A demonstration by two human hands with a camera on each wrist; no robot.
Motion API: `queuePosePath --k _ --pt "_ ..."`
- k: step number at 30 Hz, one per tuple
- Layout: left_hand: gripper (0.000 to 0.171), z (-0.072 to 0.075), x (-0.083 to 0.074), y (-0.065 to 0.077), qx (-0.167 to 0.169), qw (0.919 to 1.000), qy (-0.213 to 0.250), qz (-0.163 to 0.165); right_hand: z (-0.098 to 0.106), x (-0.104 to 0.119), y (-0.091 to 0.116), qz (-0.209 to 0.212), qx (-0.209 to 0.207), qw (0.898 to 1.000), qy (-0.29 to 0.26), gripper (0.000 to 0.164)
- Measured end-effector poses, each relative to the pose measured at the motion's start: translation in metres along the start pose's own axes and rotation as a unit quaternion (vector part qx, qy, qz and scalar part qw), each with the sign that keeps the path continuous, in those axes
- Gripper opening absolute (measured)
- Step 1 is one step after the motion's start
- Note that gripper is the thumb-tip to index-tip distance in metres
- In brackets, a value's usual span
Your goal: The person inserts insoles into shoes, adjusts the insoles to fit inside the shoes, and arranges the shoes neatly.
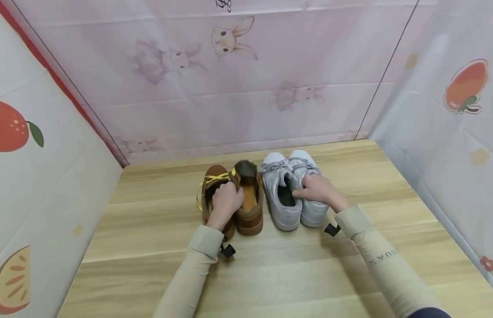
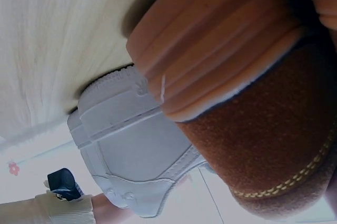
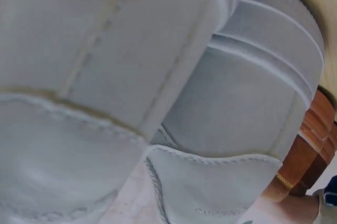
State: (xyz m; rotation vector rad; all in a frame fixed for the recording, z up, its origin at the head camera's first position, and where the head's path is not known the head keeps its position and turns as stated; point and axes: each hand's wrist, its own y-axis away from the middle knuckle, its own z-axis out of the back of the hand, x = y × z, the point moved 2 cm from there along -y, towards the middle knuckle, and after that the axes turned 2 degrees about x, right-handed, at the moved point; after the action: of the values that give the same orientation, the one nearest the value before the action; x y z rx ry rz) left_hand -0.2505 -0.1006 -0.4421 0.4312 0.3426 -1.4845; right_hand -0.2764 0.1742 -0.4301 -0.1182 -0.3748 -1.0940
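A pair of brown suede shoes stands side by side on the wooden surface, toes toward the back. My left hand (image 1: pixel 227 202) reaches over the opening of the left brown shoe (image 1: pixel 216 170), which has yellow laces, and grips its inner side; the fingertips are hidden. Beside it is the right brown shoe (image 1: pixel 250 219), its heel large in the left wrist view (image 2: pixel 258 124). Of the grey-white sneakers, my right hand (image 1: pixel 319 191) grips the right sneaker (image 1: pixel 314 214) at its collar, thumb toward the opening of the left sneaker (image 1: pixel 287 216). Its other fingers are mostly hidden.
The shoes stand on a light wood-grain surface (image 1: pixel 270 274). Behind it rises a pink rabbit-print sheet (image 1: pixel 230 119); fruit-print sheets (image 1: pixel 429 145) flank both sides. Small black devices (image 1: pixel 228 251) are at both wrists.
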Motion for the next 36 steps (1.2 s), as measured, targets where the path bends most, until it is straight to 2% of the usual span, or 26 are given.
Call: queuePosePath --k 5,10,17,20,24,26,28,32,34,36 --pt "0.046 0.000 0.004 -0.008 0.019 0.9997 -0.004 0.015 0.001 -0.003 -0.009 0.009 0.025 1.000 0.001 0.046" --pt "0.046 0.000 0.008 -0.007 0.026 0.9995 0.010 0.014 -0.002 -0.002 -0.011 0.011 0.037 0.999 -0.011 0.045" --pt "0.045 -0.002 0.008 -0.004 0.045 0.9989 0.002 0.006 -0.003 0.001 0.002 0.003 0.040 0.999 -0.016 0.046" --pt "0.044 0.000 0.009 0.000 0.046 0.9987 -0.018 0.008 -0.001 0.007 0.012 -0.014 0.024 0.999 -0.027 0.045" --pt "0.044 0.010 0.010 0.009 0.018 0.9976 -0.067 0.002 0.003 0.018 0.028 -0.021 -0.051 0.997 -0.046 0.039" --pt "0.043 0.017 0.008 0.017 -0.008 0.9955 -0.092 -0.022 0.006 0.025 0.037 -0.016 -0.096 0.994 -0.054 0.034" --pt "0.039 0.024 0.006 0.027 -0.044 0.9903 -0.116 -0.062 0.007 0.029 0.045 -0.009 -0.134 0.989 -0.057 0.030" --pt "0.027 0.033 0.004 0.054 -0.123 0.9680 -0.154 -0.155 0.005 0.035 0.058 0.016 -0.185 0.981 -0.058 0.019" --pt "0.023 0.034 0.005 0.070 -0.141 0.9587 -0.156 -0.192 0.002 0.037 0.063 0.030 -0.198 0.978 -0.057 0.011" --pt "0.019 0.034 0.006 0.084 -0.141 0.9546 -0.150 -0.215 -0.001 0.039 0.068 0.041 -0.209 0.975 -0.057 0.008"
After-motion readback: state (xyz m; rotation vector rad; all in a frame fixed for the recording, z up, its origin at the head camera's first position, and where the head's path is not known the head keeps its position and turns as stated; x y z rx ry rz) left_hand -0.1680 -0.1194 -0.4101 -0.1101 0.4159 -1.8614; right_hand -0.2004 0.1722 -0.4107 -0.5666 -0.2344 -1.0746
